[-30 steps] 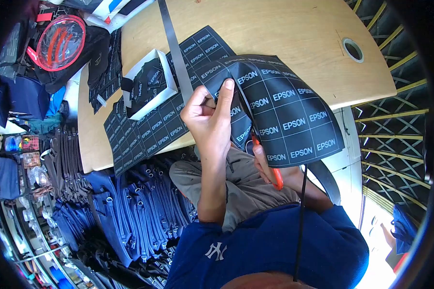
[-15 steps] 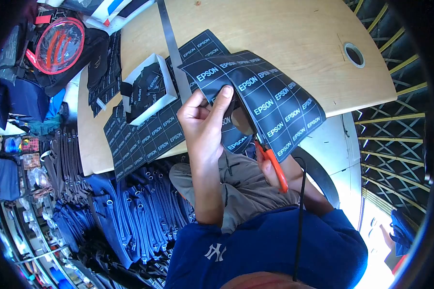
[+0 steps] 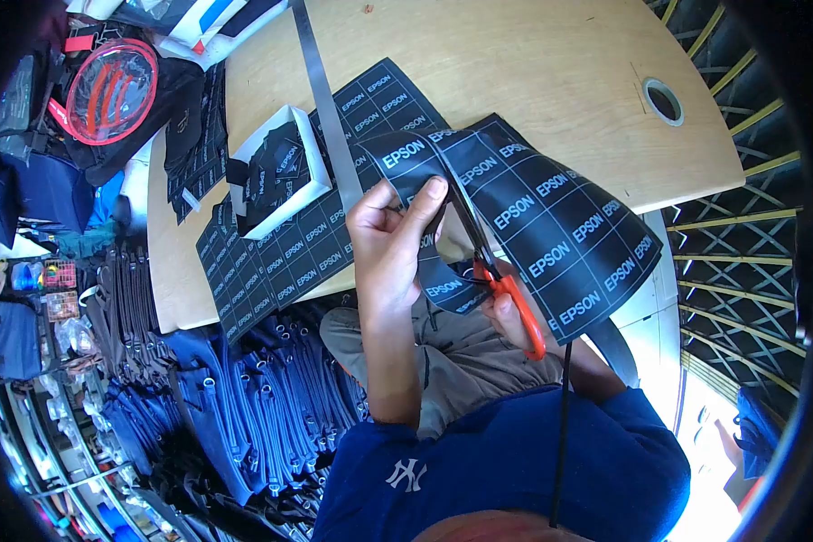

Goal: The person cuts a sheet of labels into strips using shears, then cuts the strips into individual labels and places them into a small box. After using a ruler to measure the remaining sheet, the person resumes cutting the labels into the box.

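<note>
My left hand [image 3: 395,239] pinches a black sheet printed with white EPSON labels and grid lines, thumb on top near the cut. The sheet's larger part [image 3: 551,212] spreads to the right, while a narrower strip [image 3: 405,155] lies under my left thumb. My right hand [image 3: 513,307] grips orange-handled scissors [image 3: 526,316], their dark blades pointing up along the slit between strip and sheet. Part of the blades and some right-hand fingers are hidden. A curved end of the strip [image 3: 447,287] hangs below my left hand.
On the wooden table [image 3: 533,54] lie more printed sheets [image 3: 285,271], a metal ruler [image 3: 321,86] and a white box [image 3: 289,199] of cut labels. Blue straps and bags [image 3: 262,406] hang below the table's left edge. A metal lattice gate [image 3: 741,235] stands at right.
The sheet's larger part has swung right and downward, widening toward the gate. The scissors and both hands have shifted slightly; the blades now show more plainly along the slit.
</note>
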The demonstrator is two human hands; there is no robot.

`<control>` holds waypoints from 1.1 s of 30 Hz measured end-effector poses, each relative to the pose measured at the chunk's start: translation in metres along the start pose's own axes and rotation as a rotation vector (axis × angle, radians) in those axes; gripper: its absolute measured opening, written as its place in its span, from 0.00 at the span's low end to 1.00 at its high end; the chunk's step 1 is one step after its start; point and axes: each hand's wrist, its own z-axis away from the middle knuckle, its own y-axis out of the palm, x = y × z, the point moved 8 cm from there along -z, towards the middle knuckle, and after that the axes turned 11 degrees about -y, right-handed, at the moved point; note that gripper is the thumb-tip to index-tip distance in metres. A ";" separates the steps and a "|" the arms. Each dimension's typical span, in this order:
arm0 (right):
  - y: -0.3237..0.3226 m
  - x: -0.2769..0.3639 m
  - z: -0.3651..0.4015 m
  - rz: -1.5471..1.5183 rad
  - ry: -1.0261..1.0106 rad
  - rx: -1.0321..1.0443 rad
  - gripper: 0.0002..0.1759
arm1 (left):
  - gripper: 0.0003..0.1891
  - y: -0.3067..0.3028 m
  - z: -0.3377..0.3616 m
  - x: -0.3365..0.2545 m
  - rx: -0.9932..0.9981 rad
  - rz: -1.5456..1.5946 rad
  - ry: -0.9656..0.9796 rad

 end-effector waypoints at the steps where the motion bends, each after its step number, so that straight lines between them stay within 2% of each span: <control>1: -0.004 0.003 0.000 0.028 -0.013 -0.050 0.19 | 0.05 0.000 0.000 0.001 0.000 0.000 0.000; 5: -0.004 0.011 -0.005 -0.036 0.092 -0.052 0.19 | 0.05 0.000 -0.001 0.004 0.023 -0.001 -0.017; 8: 0.001 -0.001 -0.006 -0.066 0.348 0.069 0.16 | 0.05 -0.002 -0.001 0.005 0.008 0.000 -0.046; 9: 0.001 -0.002 -0.005 -0.065 0.348 0.070 0.16 | 0.05 -0.002 -0.001 0.005 -0.004 0.011 -0.061; 14: 0.001 0.005 -0.006 -0.105 0.161 -0.038 0.16 | 0.07 -0.003 -0.002 0.005 -0.003 0.027 -0.053; 15: 0.001 0.002 -0.007 -0.105 0.161 -0.037 0.16 | 0.07 -0.004 -0.002 0.004 -0.018 0.021 -0.042; 17: 0.013 -0.006 -0.006 -0.304 0.203 0.043 0.23 | 0.06 -0.004 -0.002 0.000 -0.028 -0.055 -0.001; 19: 0.012 -0.004 -0.009 -0.281 0.128 0.000 0.22 | 0.06 -0.002 -0.002 -0.003 -0.037 -0.131 0.040; 21: 0.005 0.007 -0.014 -0.173 -0.016 -0.072 0.19 | 0.08 0.001 0.000 -0.012 -0.061 -0.090 0.141; 25: 0.001 0.015 -0.016 -0.004 -0.043 -0.021 0.20 | 0.07 -0.001 -0.003 -0.015 -0.058 -0.162 0.190; 27: -0.008 0.041 -0.016 0.220 -0.365 -0.166 0.19 | 0.05 -0.004 0.000 -0.025 -0.165 -0.268 0.311; 28: -0.007 0.043 -0.016 0.219 -0.366 -0.165 0.19 | 0.05 -0.004 0.000 -0.025 -0.166 -0.267 0.313; 31: -0.009 0.044 -0.016 0.201 -0.314 -0.148 0.18 | 0.06 -0.007 0.004 -0.027 -0.248 -0.344 0.328; 33: 0.005 0.012 -0.013 0.092 0.076 0.127 0.22 | 0.06 -0.005 0.004 -0.028 -0.258 -0.320 0.329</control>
